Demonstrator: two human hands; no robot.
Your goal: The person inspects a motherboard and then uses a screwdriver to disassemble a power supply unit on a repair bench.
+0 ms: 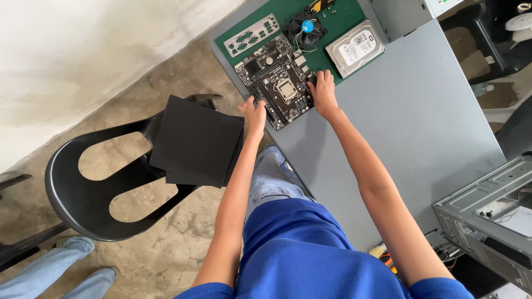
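Blue-shirted person leans over the grey table (421, 111), left hand (255, 115) and right hand (323, 91) clamped on opposite edges of the motherboard (277, 86), which lies half on the green mat (338, 16) at the table's corner. Looks like lift or reposition; next move needs both hands level, clear of cooler fan (305, 27) and hard drive (354, 48).

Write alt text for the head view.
A person's left hand and right hand grip opposite edges of a black computer motherboard on a grey metal table. A silver hard drive lies beyond; a black plastic chair stands alongside.
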